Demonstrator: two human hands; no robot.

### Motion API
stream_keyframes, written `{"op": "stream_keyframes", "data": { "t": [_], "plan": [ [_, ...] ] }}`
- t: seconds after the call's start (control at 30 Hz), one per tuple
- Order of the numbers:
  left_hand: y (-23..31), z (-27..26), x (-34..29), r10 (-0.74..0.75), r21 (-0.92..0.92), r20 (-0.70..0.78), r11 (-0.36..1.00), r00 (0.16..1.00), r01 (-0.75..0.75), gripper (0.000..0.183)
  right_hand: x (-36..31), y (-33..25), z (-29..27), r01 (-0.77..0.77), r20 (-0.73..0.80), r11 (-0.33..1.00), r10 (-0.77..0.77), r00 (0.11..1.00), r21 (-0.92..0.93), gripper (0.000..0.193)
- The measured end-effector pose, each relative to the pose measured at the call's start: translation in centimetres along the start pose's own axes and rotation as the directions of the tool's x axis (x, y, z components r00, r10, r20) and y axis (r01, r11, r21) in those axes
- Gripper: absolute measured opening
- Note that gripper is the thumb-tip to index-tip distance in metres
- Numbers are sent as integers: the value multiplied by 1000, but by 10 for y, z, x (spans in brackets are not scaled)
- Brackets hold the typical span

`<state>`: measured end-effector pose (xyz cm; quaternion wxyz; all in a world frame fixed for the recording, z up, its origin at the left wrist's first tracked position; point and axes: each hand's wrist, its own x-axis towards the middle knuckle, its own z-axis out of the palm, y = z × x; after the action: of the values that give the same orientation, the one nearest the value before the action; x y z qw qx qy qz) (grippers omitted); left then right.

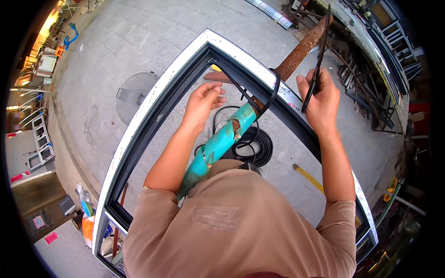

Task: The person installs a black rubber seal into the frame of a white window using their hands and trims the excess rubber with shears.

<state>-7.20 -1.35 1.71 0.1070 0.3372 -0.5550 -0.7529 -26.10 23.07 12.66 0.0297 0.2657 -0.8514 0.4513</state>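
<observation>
My right hand point(321, 99) is closed around a long, thin dark tool point(323, 46) that looks like scissors, its narrow end pointing up and away. It is beside the right bar of a large window frame point(183, 60), white outside and black inside. My left hand point(204, 101) is inside the frame opening, fingers loosely curved and apart, with nothing visible in them. A black rubber strip point(236, 85) runs from the frame's far corner and loops over the right bar. Beneath the frame passes a rusty pipe point(301, 51), its near part wrapped in torn teal covering point(218, 143).
A coil of black strip point(262, 148) lies on the grey paved floor below the frame. A yellow bar point(308, 178) lies to its right. Metal scrap and profiles point(361, 78) are piled at the far right. A white ladder-like frame point(41, 141) and a pale cord point(90, 127) are at left.
</observation>
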Motion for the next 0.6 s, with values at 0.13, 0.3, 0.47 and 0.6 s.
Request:
{"op": "stream_keyframes", "data": {
  "t": [0.13, 0.3, 0.47, 0.6],
  "plan": [
    [2, 15, 19, -90, -336, 29, 937, 995, 95, 35, -32, -27, -5, 67, 72, 997, -70, 995, 48, 29],
    [4, 29, 20, -98, -389, 55, 915, 994, 112, 24, -81, -28, 2, -44, 139, 994, 30, 990, 100, 29],
    [2, 34, 22, -124, -450, 170, 873, 978, 189, 19, -121, -10, 5, -241, 168, 948, 209, 964, 207, 29],
    [-5, 26, 25, -19, -574, 286, 797, 958, 187, 17, -136, -6, 8, -291, 182, 939, 258, 949, 186, 29]
  ]
}}
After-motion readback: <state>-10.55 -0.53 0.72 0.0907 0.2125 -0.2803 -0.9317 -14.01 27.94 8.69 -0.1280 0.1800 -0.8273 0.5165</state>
